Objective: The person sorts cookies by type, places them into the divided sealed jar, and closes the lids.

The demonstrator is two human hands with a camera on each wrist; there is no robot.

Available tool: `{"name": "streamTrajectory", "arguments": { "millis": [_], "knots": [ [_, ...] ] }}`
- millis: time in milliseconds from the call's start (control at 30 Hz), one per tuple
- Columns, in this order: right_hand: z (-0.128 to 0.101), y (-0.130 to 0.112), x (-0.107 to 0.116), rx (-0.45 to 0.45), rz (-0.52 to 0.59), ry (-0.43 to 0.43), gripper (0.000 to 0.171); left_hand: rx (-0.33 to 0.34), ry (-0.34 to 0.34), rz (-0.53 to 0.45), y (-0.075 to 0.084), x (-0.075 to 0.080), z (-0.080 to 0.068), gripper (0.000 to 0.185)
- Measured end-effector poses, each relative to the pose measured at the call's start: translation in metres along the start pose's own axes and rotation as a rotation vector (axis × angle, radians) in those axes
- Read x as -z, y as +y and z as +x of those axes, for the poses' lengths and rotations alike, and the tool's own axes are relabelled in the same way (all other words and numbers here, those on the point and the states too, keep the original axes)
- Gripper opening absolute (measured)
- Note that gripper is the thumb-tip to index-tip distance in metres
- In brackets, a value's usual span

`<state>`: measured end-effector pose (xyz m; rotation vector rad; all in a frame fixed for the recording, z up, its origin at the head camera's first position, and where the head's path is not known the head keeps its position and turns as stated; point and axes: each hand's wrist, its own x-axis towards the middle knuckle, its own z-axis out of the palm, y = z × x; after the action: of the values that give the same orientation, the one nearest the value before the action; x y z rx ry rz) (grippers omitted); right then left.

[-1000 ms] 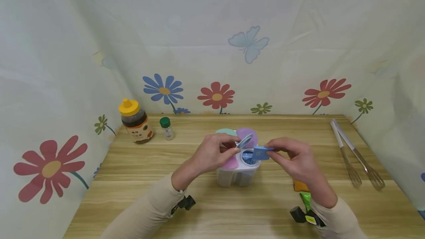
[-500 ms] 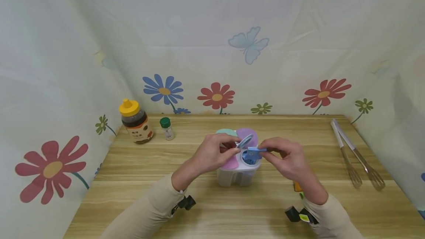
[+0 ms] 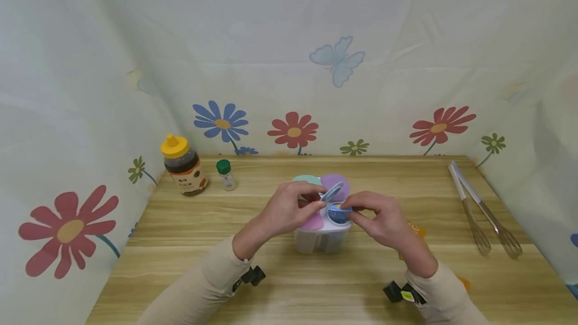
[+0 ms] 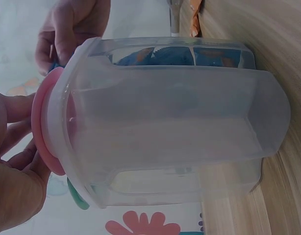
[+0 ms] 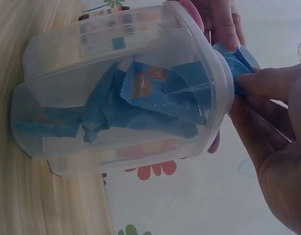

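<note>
A light wooden table [image 3: 280,275] with plank grain carries a clear plastic four-compartment container with pastel flip lids [image 3: 321,238] near its middle. At the back left stand a brown honey bottle with a yellow cap [image 3: 183,165] and, just beside it, a small green-capped jar [image 3: 225,174]. Two metal whisks [image 3: 483,212] lie side by side at the right edge.

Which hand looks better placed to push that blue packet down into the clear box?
Probably the right hand: it pinches the blue packet right at the open compartment of the clear box. The left hand is busy holding the blue lid up.
</note>
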<state>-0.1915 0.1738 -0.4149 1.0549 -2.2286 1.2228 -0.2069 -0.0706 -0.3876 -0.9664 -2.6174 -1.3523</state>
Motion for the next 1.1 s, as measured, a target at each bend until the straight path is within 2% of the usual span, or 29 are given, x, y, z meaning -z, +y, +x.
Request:
{"name": "streamTrajectory", "arguments": {
  "millis": [200, 333, 533, 900, 1100],
  "knots": [
    [0.003, -0.001, 0.0, 0.014, -0.039, -0.033, 0.026, -0.004, 0.002, 0.01, 0.0, 0.001, 0.0, 0.03],
    [0.006, -0.005, 0.003, 0.026, -0.124, -0.099, 0.022, -0.007, 0.002, 0.004, 0.0, 0.001, 0.0, 0.03],
    [0.012, -0.009, 0.006, 0.114, -0.259, -0.188, 0.017, -0.009, 0.001, -0.002, 0.0, 0.001, -0.001, 0.029],
    [0.016, -0.013, 0.009, 0.13, -0.32, -0.303, 0.014, 0.0, -0.001, 0.006, -0.001, 0.001, -0.001, 0.03],
    [0.02, -0.017, 0.006, 0.21, -0.401, -0.42, 0.011, 0.008, 0.001, 0.0, 0.0, 0.001, 0.0, 0.03]
  ]
}}
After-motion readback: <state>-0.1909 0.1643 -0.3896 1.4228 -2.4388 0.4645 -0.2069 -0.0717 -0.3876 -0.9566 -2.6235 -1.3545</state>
